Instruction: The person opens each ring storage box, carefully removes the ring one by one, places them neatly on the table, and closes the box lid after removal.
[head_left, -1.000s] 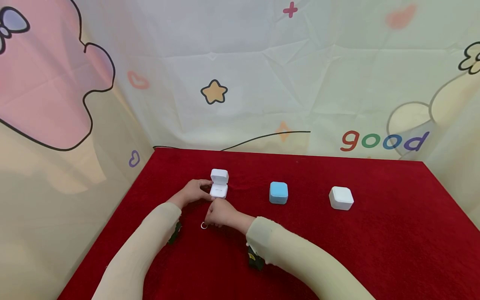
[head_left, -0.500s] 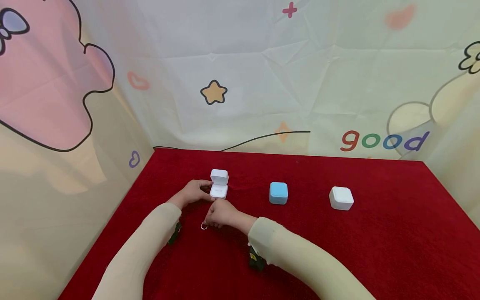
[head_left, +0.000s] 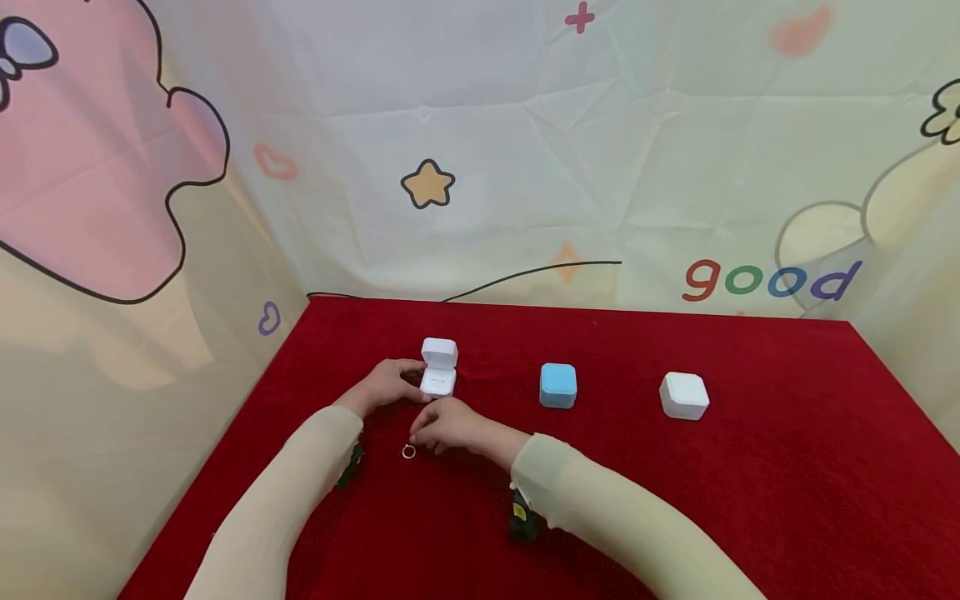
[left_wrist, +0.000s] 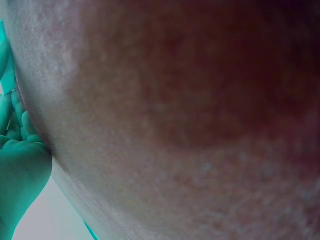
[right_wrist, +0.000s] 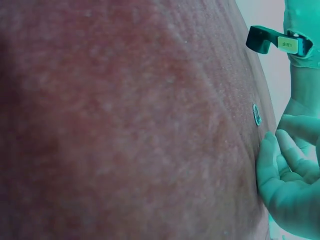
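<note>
A small white ring box [head_left: 438, 381] stands on the red cloth with its lid raised and a pale slotted pad inside. From its left side my left hand [head_left: 385, 384] holds it, index finger at the back and thumb at the front corner. A thin pale ring [head_left: 408, 452] lies on the cloth in front of the box. My right hand [head_left: 448, 424] hovers low beside it, fingers loosely bent. In the right wrist view the ring [right_wrist: 257, 114] sits a little apart from the right fingertips [right_wrist: 270, 137].
To the right stand a closed light blue box [head_left: 558, 385] and, farther over, a closed white box [head_left: 684, 396]. Red cloth [head_left: 787, 467] covers the table. A printed curtain [head_left: 525, 167] rises behind it and along both sides.
My right fingertips have come off the ring, and that hand has drawn slightly right. The ring stays put. My left hand and the ring box have not moved.
</note>
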